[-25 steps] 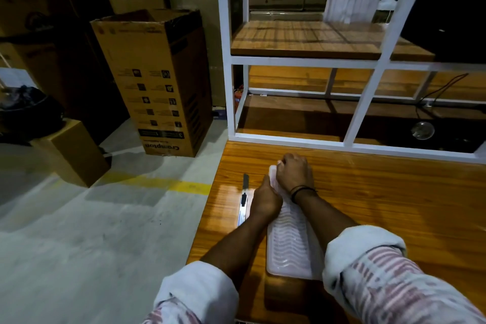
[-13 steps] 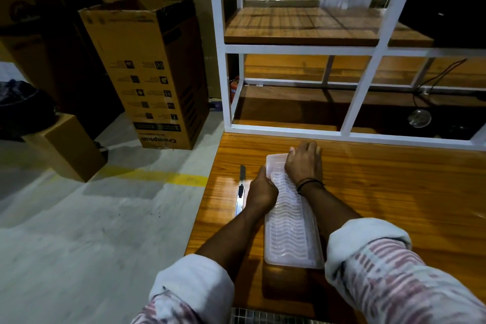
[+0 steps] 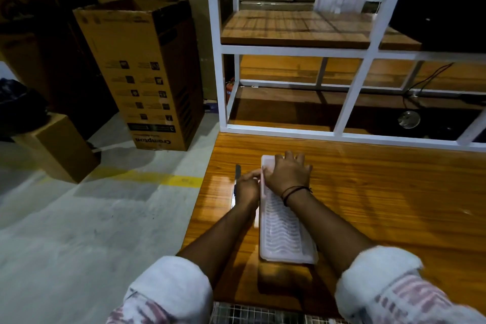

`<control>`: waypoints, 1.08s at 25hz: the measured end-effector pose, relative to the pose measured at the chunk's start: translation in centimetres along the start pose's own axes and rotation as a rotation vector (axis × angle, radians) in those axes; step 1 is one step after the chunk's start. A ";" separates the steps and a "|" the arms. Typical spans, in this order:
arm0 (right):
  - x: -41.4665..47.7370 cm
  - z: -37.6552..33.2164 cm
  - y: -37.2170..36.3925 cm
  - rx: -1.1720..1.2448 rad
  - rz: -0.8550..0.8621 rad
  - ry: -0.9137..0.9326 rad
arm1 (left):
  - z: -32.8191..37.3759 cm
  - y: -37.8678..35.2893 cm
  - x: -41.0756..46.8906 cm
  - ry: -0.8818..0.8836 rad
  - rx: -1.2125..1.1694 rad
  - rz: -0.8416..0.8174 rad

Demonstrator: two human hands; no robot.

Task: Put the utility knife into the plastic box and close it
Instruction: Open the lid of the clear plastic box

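While the long, translucent white plastic box with a wavy ribbed lid (image 3: 285,229) lies lengthwise on the glossy orange-brown wooden table (image 3: 381,192), the head view shows both hands working at its far end. The right hand (image 3: 288,175) lies flat across the far part of the lid with its fingers spread, pressing down; my guess is that it pins the box so it cannot slide while the lid is worked loose. The left hand (image 3: 248,187) sits against the box's left edge, its fingertips (image 3: 256,173) curled in at the rim, which looks like prying at the seam. It holds nothing else that I can see. The lid appears to be still on, so opening seems to be the step in hand.

The slim utility knife with a dark handle and a bright metal blade (image 3: 237,175) lies on the table just beside the box's left side, parallel to it and outside it. It is likely kept there so the left hand can reach it once the box opens.

Much of the knife is covered by the left hand and wrist; only its far tip and a sliver of metal show. Whether the lid has lifted at all cannot be told, since both hands hide that corner. Any latch on the box is hidden too. The sleeves are cut off by the lower frame edge.
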State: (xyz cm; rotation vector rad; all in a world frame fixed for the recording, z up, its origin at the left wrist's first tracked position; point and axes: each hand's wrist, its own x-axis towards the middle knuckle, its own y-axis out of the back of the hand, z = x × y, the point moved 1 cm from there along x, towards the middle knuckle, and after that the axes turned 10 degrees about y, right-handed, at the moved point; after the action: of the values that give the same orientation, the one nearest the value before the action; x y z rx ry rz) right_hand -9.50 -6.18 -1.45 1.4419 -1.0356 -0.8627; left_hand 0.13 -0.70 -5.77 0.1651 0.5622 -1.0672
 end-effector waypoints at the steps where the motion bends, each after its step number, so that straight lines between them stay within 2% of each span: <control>1: -1.1 -0.4 0.5 0.030 -0.106 -0.006 | -0.2 0.2 -0.3 0.016 -0.026 0.004; 3: -3.6 -0.8 1.1 0.074 -0.232 0.043 | -0.2 0.6 -1.0 0.055 -0.075 -0.030; 6: -8.5 -1.0 1.7 -0.001 -0.140 0.193 | -0.2 1.5 -1.6 0.106 -0.127 -0.072; 9: -11.8 -1.4 2.4 -0.074 -0.208 0.287 | -0.4 1.7 -2.4 0.085 -0.072 -0.094; 16: -14.4 -2.5 3.2 -0.161 -0.334 0.334 | -1.1 1.5 -3.7 0.039 0.027 -0.124; 27: -14.9 -2.2 4.0 -0.093 -0.264 0.419 | -3.0 1.5 -3.3 -0.074 0.099 -0.121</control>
State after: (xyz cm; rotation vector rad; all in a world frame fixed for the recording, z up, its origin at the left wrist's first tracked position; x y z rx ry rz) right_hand -13.21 8.47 2.22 1.6140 -0.4934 -0.7382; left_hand -0.78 3.80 -6.82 0.1795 0.4571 -1.2149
